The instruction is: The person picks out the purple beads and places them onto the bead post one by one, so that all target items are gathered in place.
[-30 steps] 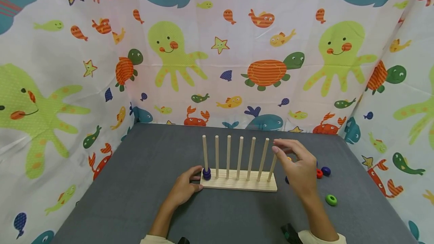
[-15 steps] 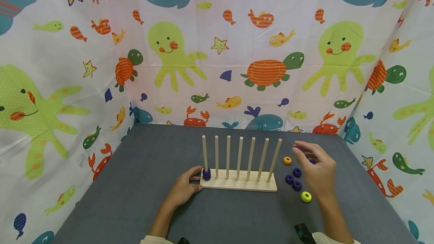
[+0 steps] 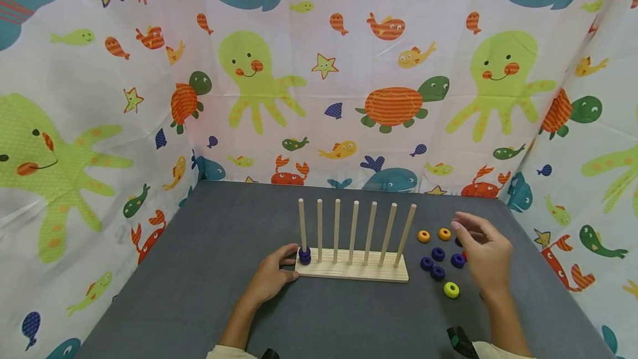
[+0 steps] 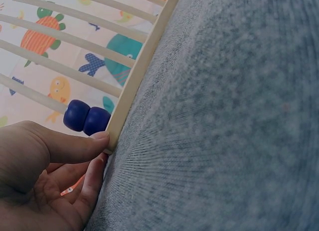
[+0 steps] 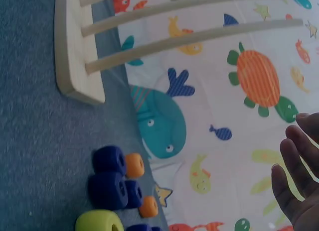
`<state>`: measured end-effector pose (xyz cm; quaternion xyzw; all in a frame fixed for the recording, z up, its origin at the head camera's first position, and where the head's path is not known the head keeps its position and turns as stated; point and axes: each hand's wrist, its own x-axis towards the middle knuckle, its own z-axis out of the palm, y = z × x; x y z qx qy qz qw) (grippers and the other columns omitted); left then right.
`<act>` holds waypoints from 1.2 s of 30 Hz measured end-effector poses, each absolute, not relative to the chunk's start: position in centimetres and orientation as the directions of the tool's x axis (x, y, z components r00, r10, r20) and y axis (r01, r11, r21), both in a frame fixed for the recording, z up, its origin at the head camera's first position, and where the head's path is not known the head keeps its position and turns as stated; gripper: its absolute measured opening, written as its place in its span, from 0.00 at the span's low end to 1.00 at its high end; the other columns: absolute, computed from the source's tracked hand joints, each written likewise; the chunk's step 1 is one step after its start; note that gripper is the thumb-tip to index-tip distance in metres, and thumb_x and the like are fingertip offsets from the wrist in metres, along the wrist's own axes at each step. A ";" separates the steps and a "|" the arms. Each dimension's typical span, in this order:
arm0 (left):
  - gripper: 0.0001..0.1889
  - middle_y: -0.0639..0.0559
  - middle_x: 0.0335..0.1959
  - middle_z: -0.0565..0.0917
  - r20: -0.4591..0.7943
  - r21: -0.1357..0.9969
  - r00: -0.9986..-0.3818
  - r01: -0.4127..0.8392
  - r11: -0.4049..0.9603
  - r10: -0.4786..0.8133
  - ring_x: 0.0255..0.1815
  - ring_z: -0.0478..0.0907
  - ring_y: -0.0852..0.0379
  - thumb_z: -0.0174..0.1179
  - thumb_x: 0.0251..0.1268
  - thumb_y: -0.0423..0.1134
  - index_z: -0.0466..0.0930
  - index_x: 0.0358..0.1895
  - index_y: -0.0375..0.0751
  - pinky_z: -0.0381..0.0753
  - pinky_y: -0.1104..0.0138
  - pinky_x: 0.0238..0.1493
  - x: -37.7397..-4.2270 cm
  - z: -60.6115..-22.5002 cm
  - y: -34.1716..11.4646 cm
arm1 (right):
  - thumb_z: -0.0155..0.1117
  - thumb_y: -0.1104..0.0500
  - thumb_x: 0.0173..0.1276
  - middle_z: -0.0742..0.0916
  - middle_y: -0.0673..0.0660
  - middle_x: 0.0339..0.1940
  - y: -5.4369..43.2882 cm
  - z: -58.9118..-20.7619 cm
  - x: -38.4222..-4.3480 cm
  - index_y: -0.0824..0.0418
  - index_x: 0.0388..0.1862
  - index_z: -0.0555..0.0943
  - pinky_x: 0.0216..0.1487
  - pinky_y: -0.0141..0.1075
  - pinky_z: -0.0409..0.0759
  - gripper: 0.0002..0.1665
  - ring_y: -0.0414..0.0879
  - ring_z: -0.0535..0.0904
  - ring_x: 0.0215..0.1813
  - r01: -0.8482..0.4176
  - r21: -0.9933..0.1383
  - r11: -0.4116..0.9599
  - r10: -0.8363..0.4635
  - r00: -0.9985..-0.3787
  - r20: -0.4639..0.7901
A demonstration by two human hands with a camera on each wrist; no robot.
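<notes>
A wooden peg rack [image 3: 351, 273] with a row of upright pegs stands mid-table. Two dark blue beads [image 4: 87, 116] are stacked on its leftmost peg. My left hand [image 3: 271, 276] pinches the left end of the rack's base, thumb on the near edge. To the right, my right hand [image 3: 485, 251] hovers above the loose beads, fingers loosely curved, nothing between them. Near it lie several dark blue beads [image 3: 438, 254], two orange beads [image 3: 423, 236] and a yellow bead [image 3: 451, 290]. A red bead [image 3: 465, 256] is mostly hidden behind the right hand.
The grey tabletop [image 3: 239, 220] extends around the rack. A curtain [image 3: 349, 154] printed with sea animals rises along the back and both sides.
My right hand has moved right, from the rightmost peg to above the loose beads, uncovering several of them. The left hand and the rack have stayed in place.
</notes>
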<state>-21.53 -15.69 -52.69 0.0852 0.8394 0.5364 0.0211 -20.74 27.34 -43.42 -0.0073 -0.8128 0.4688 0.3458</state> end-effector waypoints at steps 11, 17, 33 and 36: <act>0.35 0.36 0.72 0.78 0.053 0.908 -0.986 0.114 0.404 0.158 0.66 0.82 0.39 0.69 0.62 0.22 0.73 0.75 0.33 0.78 0.42 0.65 -21.4 -52.4 -15.5 | 0.71 0.55 0.76 0.89 0.35 0.43 30.3 -45.0 -21.4 0.60 0.58 0.89 0.41 0.16 0.75 0.16 0.22 0.80 0.42 -0.203 -0.789 0.580 0.394 -0.778 0.490; 0.34 0.37 0.72 0.78 0.047 0.909 -0.987 0.107 0.403 0.156 0.66 0.82 0.40 0.69 0.63 0.23 0.73 0.75 0.34 0.79 0.43 0.65 -21.5 -52.4 -15.5 | 0.69 0.52 0.77 0.88 0.38 0.43 31.7 -46.0 -21.5 0.57 0.61 0.88 0.46 0.16 0.72 0.18 0.23 0.78 0.44 -0.093 -0.791 0.605 0.424 -0.803 0.419; 0.34 0.36 0.73 0.78 0.050 0.911 -0.986 0.110 0.398 0.160 0.66 0.82 0.39 0.68 0.63 0.22 0.73 0.75 0.34 0.78 0.41 0.66 -21.5 -52.4 -15.5 | 0.67 0.45 0.78 0.86 0.64 0.64 35.0 -48.9 -22.0 0.59 0.73 0.78 0.50 0.39 0.74 0.32 0.42 0.81 0.55 0.074 -0.748 0.660 0.334 -0.920 0.204; 0.34 0.36 0.73 0.78 0.049 0.910 -0.985 0.111 0.400 0.163 0.66 0.82 0.39 0.68 0.63 0.22 0.73 0.75 0.34 0.78 0.41 0.66 -21.4 -52.4 -15.5 | 0.67 0.47 0.78 0.83 0.68 0.67 35.6 -49.4 -22.1 0.62 0.75 0.75 0.55 0.52 0.77 0.34 0.60 0.79 0.64 0.090 -0.755 0.650 0.330 -0.928 0.174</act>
